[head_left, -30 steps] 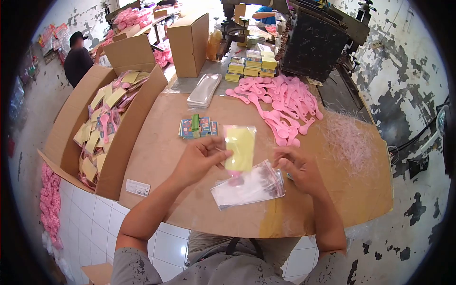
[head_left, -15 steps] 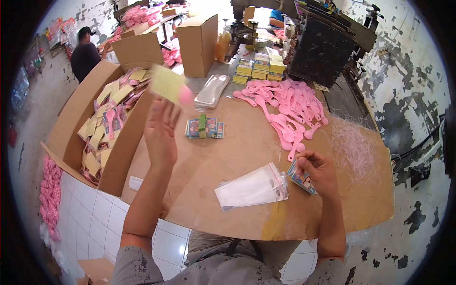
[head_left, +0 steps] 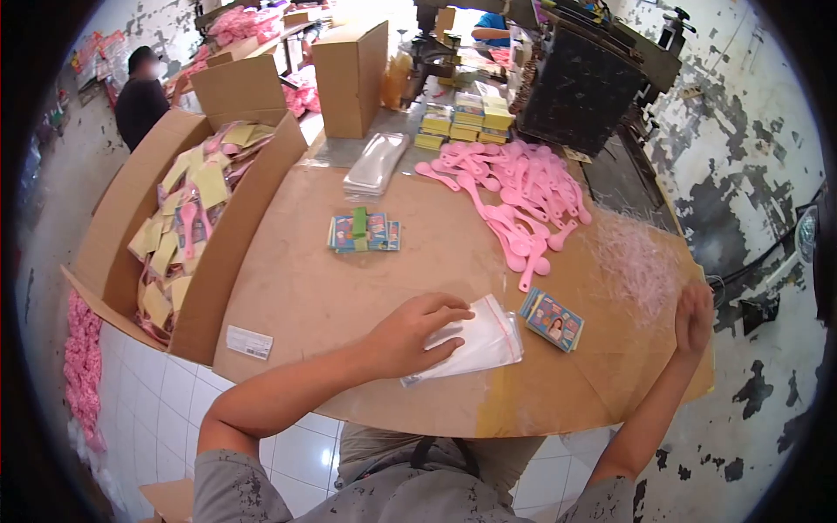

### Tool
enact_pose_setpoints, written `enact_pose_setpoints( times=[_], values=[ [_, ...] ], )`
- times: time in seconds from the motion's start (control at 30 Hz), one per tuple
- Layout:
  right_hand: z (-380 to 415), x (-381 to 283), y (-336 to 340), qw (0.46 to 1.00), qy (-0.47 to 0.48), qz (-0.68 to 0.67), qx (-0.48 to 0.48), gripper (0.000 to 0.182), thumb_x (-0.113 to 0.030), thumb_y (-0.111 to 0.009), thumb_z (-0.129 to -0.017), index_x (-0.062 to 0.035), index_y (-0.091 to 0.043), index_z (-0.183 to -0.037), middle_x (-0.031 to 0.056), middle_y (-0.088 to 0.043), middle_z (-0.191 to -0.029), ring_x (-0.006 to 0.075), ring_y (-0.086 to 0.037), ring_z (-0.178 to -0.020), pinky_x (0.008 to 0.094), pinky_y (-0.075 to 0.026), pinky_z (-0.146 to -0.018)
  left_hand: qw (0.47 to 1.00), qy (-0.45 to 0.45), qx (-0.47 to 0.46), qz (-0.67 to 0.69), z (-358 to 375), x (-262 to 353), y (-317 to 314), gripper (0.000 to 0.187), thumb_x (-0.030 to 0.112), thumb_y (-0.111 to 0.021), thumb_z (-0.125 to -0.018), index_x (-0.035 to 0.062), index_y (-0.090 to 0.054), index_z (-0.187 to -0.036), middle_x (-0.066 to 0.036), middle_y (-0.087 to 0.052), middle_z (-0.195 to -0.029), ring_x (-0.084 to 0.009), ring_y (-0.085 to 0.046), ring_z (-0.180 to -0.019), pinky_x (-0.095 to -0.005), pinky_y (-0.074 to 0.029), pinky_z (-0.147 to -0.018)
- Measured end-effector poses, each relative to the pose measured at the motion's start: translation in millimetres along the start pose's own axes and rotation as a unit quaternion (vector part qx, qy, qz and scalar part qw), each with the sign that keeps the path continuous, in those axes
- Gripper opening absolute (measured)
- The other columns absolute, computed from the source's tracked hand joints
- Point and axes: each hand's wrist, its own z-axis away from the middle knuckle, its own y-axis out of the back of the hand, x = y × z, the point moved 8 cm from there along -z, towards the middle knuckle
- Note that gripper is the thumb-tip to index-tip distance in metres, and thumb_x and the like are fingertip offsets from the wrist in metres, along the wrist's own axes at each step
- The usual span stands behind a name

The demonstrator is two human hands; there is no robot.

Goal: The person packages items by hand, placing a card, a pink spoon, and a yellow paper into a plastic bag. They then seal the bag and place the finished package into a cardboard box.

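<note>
My left hand (head_left: 423, 336) rests over the left part of a stack of clear plastic sleeves (head_left: 493, 336), fingers apart. My right hand (head_left: 694, 318) is at the table's right edge, its fingers bent together; whether they hold anything is too small to tell. Between the hands lies a small stack of printed cards (head_left: 553, 321), just right of the sleeves. Pink spoons (head_left: 523, 196) lie heaped behind the cards. A banded bundle of cards (head_left: 364, 231) sits left of centre. Thin clear strips (head_left: 641, 266) are piled near my right hand.
An open carton (head_left: 205, 296) of packed spoons stands at the left. More clear sleeves (head_left: 377, 166), card stacks (head_left: 466, 118), an upright box (head_left: 350, 83) and a black machine (head_left: 580, 83) are at the back. One person (head_left: 141, 100) is at the far left, another (head_left: 493, 33) behind.
My left hand has come down from near the carton to the sleeves, without the yellow-backed packet. My right hand has left the cards and moved right. The view has shifted slightly.
</note>
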Motion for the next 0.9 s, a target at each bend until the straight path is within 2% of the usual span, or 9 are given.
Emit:
enact_pose_setpoints(
  times=[0.03,0.1,0.23,0.33,0.4,0.47,0.57,0.67,0.9],
  values=[
    [1.4,4.1,29.1,0.988,-0.049,0.073,0.13,0.03,-0.008,-0.073,-0.093,-0.0004,-0.071,-0.121,0.0166,-0.07,-0.124,0.0297,-0.069,-0.114,0.0392,-0.055,-0.102,1.0,0.006,0.007,-0.023,1.1,-1.0,-2.0,0.046,0.015,-0.081,-0.087,0.0052,-0.067,-0.129,-0.017,-0.062,-0.131,-0.0344,-0.062,-0.12,-0.0443,-0.052,-0.101],
    [11.2,-3.6,41.5,0.924,0.002,0.339,0.174,0.032,-0.006,-0.07,-0.093,-0.0017,-0.07,-0.124,0.0159,-0.069,-0.127,0.0314,-0.066,-0.118,0.0415,-0.051,-0.106,0.997,0.015,0.025,-0.072,2.1,-1.5,-1.5,0.049,0.019,-0.082,-0.087,0.0055,-0.066,-0.131,-0.018,-0.061,-0.13,-0.0348,-0.061,-0.12,-0.0449,-0.05,-0.102],
    [25.6,-12.5,18.1,0.601,0.095,0.766,0.209,0.038,-0.002,-0.064,-0.092,-0.0041,-0.067,-0.13,0.0145,-0.067,-0.131,0.0348,-0.061,-0.127,0.0462,-0.043,-0.115,0.987,0.056,0.053,-0.144,3.0,-5.0,-1.8,0.051,0.025,-0.083,-0.086,0.0057,-0.067,-0.13,-0.017,-0.06,-0.123,-0.0333,-0.06,-0.112,-0.0444,-0.049,-0.098],
    [18.4,-16.7,-43.4,0.785,0.046,0.6,0.147,0.036,-0.004,-0.067,-0.091,-0.0032,-0.068,-0.127,0.0159,-0.067,-0.128,0.0349,-0.062,-0.122,0.0452,-0.043,-0.112,0.984,0.083,0.024,-0.157,2.6,-12.2,-7.6,0.045,0.026,-0.083,-0.086,0.0031,-0.069,-0.122,-0.016,-0.06,-0.121,-0.0318,-0.058,-0.108,-0.0442,-0.047,-0.095],
    [13.5,2.9,-101.9,0.843,-0.042,0.535,0.038,0.03,-0.006,-0.07,-0.09,-0.002,-0.071,-0.12,0.0148,-0.069,-0.121,0.0322,-0.065,-0.115,0.0421,-0.047,-0.104,0.985,0.091,0.014,-0.145,-0.3,-14.5,-7.9,0.039,0.023,-0.082,-0.086,0.0018,-0.07,-0.117,-0.015,-0.061,-0.116,-0.0306,-0.058,-0.104,-0.0433,-0.047,-0.091],
    [20.4,23.3,-161.9,0.856,0.016,0.503,-0.118,0.026,-0.007,-0.074,-0.089,-0.0017,-0.073,-0.115,0.0128,-0.069,-0.109,0.0295,-0.066,-0.104,0.0407,-0.051,-0.094,0.988,0.099,0.018,-0.121,-1.1,-15.1,-5.7,0.034,0.019,-0.082,-0.086,0.0017,-0.072,-0.113,-0.013,-0.064,-0.108,-0.0289,-0.06,-0.098,-0.0415,-0.049,-0.087],
    [24.8,42.0,-204.0,0.847,-0.03,0.5,-0.175,0.027,-0.008,-0.077,-0.087,-0.0019,-0.075,-0.113,0.0125,-0.066,-0.099,0.0272,-0.065,-0.098,0.0394,-0.051,-0.087,0.985,0.174,0.01,-0.006,1.8,-33.6,-7.5,0.032,0.012,-0.084,-0.084,0.0023,-0.073,-0.112,-0.009,-0.067,-0.095,-0.0216,-0.064,-0.084,-0.0349,-0.053,-0.076],
    [16.7,52.5,-196.6,0.875,-0.101,0.453,-0.141,0.03,-0.009,-0.079,-0.087,-0.0027,-0.076,-0.116,0.0115,-0.064,-0.095,0.0254,-0.064,-0.091,0.0375,-0.05,-0.082,0.977,0.201,0.059,0.039,5.7,-34.1,-2.6,0.028,0.008,-0.082,-0.085,0.002,-0.072,-0.11,-0.008,-0.07,-0.087,-0.0189,-0.064,-0.072,-0.0324,-0.054,-0.068],
    [8.5,49.4,-187.0,0.877,-0.076,0.459,-0.124,0.017,-0.005,-0.077,-0.087,-0.0006,-0.074,-0.104,0.0103,-0.065,-0.096,0.023,-0.063,-0.085,0.0352,-0.05,-0.078,0.99,0.115,0.057,-0.055,-0.4,-20.6,4.7,0.022,0.005,-0.077,-0.09,0.0042,-0.071,-0.111,-0.009,-0.073,-0.094,-0.0185,-0.068,-0.076,-0.0317,-0.056,-0.07]
  ],
)
